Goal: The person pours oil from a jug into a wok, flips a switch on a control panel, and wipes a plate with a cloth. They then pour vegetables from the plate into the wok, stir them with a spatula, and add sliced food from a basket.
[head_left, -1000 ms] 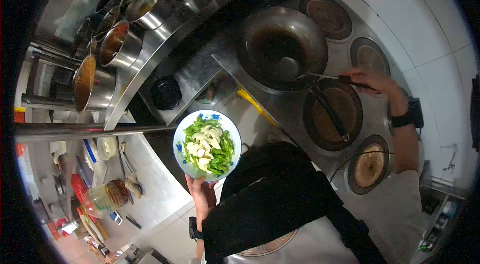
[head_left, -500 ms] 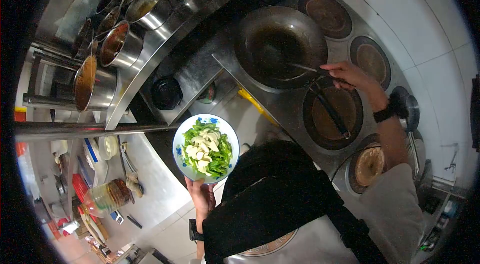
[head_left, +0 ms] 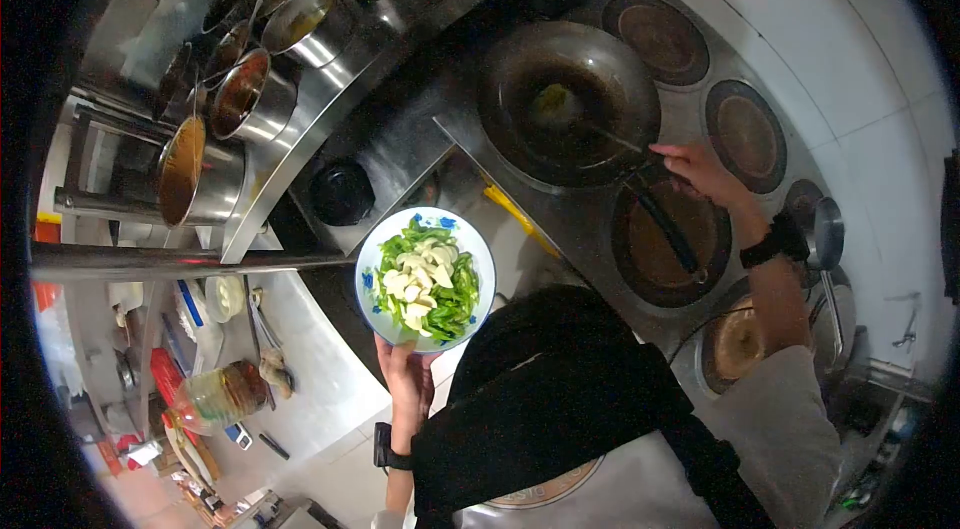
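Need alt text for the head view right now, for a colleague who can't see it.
A person's left hand holds a plate of green vegetables and pale slices near the stove, while the right hand grips a ladle reaching into a dark wok. Metal seasoning pots line the shelf beside it.

A steel stove top [head_left: 590, 219] carries a dark wok [head_left: 567, 99] just beyond the right hand [head_left: 700, 172], ringed by round burner openings [head_left: 745, 134], possibly lidded.
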A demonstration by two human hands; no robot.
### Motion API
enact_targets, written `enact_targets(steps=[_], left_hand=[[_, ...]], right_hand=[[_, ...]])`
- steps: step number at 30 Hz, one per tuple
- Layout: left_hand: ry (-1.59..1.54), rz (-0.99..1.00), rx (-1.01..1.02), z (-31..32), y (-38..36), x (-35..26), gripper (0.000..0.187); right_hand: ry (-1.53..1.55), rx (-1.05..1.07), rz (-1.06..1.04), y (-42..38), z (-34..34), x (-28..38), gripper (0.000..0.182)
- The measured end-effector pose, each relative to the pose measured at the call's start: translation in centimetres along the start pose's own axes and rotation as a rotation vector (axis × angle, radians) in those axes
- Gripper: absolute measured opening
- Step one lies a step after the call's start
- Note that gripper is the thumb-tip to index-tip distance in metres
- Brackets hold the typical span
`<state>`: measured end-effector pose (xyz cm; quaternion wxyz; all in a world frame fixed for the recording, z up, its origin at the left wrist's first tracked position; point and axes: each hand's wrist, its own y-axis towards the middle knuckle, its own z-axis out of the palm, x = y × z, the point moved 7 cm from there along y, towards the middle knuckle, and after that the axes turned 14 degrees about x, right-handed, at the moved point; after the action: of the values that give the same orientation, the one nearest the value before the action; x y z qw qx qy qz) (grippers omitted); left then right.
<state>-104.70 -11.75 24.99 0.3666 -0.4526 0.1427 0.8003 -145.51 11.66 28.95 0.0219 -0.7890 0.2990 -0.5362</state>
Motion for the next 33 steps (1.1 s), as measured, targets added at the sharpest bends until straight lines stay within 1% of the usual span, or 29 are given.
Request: enact_targets(steps=[1,3,4,6,7,9,10,12,13,15,17,19,20,21,22,23,24,25,26,27,28,30,31,33], left_hand=[[0.015,-0.001,0.024,0.1,-0.1,-0.2,0.05],[0.039,-0.009,0.041,-0.3,-0.1,-0.1,0.049],[0.039,-0.01,0.045,-0.9,-0.1,0.2,0.049],[0.024,-0.002,0.056,-1.7,0.0,0.7,0.05],[0.012,-0.022,0.037,-1.8,0.1,0.7,0.052],[-0.002,-0.031,0.041,-2.2,0.0,0.9,0.052],[-0.007,-0.038,0.048,-2.4,0.3,0.8,0.052],[0.007,-0.038,0.068,-2.2,0.5,0.5,0.051],[0.009,-0.043,0.051,-2.3,0.5,0.5,0.051],[0.023,-0.049,0.039,-2.5,0.7,0.5,0.049],[0.01,-0.038,0.011,-3.2,1.9,1.5,0.048],[-0.005,-0.034,-0.015,-3.4,1.6,1.9,0.048],[-0.022,-0.048,-0.033,-3.6,1.5,2.2,0.049],[-0.04,-0.044,-0.064,-3.4,1.2,2.2,0.049],[-0.056,-0.051,-0.084,-3.2,1.0,2.3,0.049],[-0.063,-0.042,-0.1,-3.3,1.0,2.6,0.049],[-0.072,-0.035,-0.109,-3.4,0.9,3.1,0.049],[-0.125,-0.022,-0.129,-3.1,0.9,3.2,0.05],[-0.13,-0.017,-0.16,-3.1,0.7,3.9,0.05],[-0.167,-0.01,-0.168,-3.5,0.7,4.7,0.051],[-0.183,-0.014,-0.198,-3.5,0.6,4.8,0.051],[-0.207,-0.001,-0.216,-3.3,0.3,4.8,0.052],[-0.225,0.023,-0.225,-3.5,0.3,5.3,0.053],[-0.249,0.055,-0.241,-3.2,0.1,5.7,0.053]], right_hand=[[0.004,-0.006,-0.003,-0.7,0.5,-0.2,0.033],[0.001,0.153,-0.021,-2.3,1.9,-1.1,0.033],[0.001,0.149,-0.02,-3.6,1.7,-1.3,0.033],[0.063,0.139,0.081,-5.8,0.7,-2.5,0.033],[0.061,0.135,0.082,-6.0,0.2,-2.9,0.033],[0.085,0.009,0.158,-6.3,-1.3,-3.8,0.032],[0.085,0.011,0.157,-5.5,-0.7,-2.1,0.032],[-0.165,-0.072,0.209,-4.1,-0.1,1.8,0.032],[-0.168,-0.07,0.207,-3.3,0.2,1.2,0.032],[-0.073,-0.068,-0.044,0.1,1.8,-0.3,0.033],[-0.342,0.004,-0.101,3.3,0.6,-2.6,0.031],[-0.338,0.004,-0.412,3.7,0.0,-3.5,0.034],[-0.159,-0.021,0.114,1.1,0.6,-0.3,0.036],[-0.147,0.063,0.053,3.1,-0.2,-3.6,0.036],[-0.125,0.14,0.005,4.9,-2.2,-8.4,0.037],[-0.176,0.1,-0.01,5.3,-4.6,-12.4,0.038],[-0.226,0.052,-0.027,6.4,-6.2,-14.4,0.039],[-0.433,-0.054,0.171,5.4,-5.7,-11.0,0.039],[-0.643,-0.176,0.365,2.3,-5.9,-5.3,0.039],[-0.607,-0.163,0.293,1.4,-7.1,-3.0,0.038],[-0.548,-0.122,0.225,1.8,-7.6,-2.5,0.038],[-0.624,-0.337,-0.136,-0.2,-8.9,-0.3,0.033],[-0.629,-0.335,-0.158,-0.9,-8.6,2.0,0.033],[-0.459,-0.18,-0.169,-3.3,-5.2,7.2,0.03]])
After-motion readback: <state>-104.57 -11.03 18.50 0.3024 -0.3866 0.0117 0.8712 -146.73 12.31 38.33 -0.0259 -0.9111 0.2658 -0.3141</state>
